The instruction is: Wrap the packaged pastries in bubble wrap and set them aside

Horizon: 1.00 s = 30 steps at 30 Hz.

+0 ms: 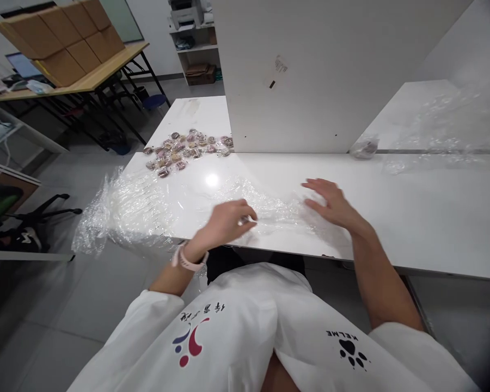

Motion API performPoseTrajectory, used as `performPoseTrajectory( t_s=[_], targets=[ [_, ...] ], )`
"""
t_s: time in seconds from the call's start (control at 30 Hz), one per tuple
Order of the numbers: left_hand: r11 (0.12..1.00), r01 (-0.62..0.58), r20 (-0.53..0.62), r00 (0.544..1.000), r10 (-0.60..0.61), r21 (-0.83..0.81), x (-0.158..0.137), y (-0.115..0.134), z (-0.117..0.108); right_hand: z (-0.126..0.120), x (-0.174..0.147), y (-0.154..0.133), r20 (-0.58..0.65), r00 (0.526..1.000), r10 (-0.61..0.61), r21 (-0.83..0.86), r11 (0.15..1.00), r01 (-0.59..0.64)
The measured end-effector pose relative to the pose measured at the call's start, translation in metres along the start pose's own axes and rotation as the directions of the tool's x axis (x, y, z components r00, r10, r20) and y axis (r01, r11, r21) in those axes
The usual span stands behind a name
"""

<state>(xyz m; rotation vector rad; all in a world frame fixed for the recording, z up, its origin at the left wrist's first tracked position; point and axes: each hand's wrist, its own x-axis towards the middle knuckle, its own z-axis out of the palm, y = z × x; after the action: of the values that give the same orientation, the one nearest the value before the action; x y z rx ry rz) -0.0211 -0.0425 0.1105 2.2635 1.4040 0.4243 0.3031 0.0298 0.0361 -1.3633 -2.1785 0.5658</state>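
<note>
My left hand (pixel 231 220), with a pale pink band on the wrist, is just above the white table near its front edge. Its thumb and fingers are curled together at something small that I cannot make out. To its right, my right hand (pixel 330 204) is open, fingers stretched out and slightly blurred. Thin clear plastic film (pixel 265 204) lies wrinkled on the table between and below both hands. Beyond my left hand spreads a pile of small, round, brownish and yellowish pieces in clear wrappers (pixel 179 151). A stack of clear plastic bags (pixel 136 204) overhangs the table's left end.
A tall white panel (pixel 294 81) stands on the white table (pixel 412 218) behind my hands. One small wrapped piece (pixel 365 148) lies at its right corner. More clear plastic (pixel 453 130) is at the right. Cardboard boxes (pixel 65 41) sit on a wooden desk at the far left.
</note>
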Motion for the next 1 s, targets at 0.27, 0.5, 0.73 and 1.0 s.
performPoseTrajectory(
  t_s=[0.27, 0.5, 0.73, 1.0],
  targets=[
    [0.982, 0.180, 0.238, 0.957, -0.163, -0.053, 0.022, -0.023, 0.077, 0.014, 0.083, 0.004, 0.150, 0.981, 0.122, 0.288, 0.944, -0.161],
    [0.972, 0.187, 0.304, 0.943, -0.138, -0.139, 0.021, -0.023, 0.061, -0.047, 0.083, 0.031, -0.544, 0.749, 0.379, -0.083, 0.863, -0.498],
    [0.977, 0.050, -0.139, 0.987, -0.080, -0.207, 0.055, -0.016, 0.054, 0.008, 0.002, -0.039, -0.560, 0.828, 0.011, -0.157, 0.980, -0.120],
    [0.967, -0.168, 0.073, 0.985, 0.156, 0.193, 0.064, -0.039, 0.115, 0.073, -0.044, -0.017, -0.258, 0.966, 0.028, -0.112, 0.992, -0.059]
  ],
)
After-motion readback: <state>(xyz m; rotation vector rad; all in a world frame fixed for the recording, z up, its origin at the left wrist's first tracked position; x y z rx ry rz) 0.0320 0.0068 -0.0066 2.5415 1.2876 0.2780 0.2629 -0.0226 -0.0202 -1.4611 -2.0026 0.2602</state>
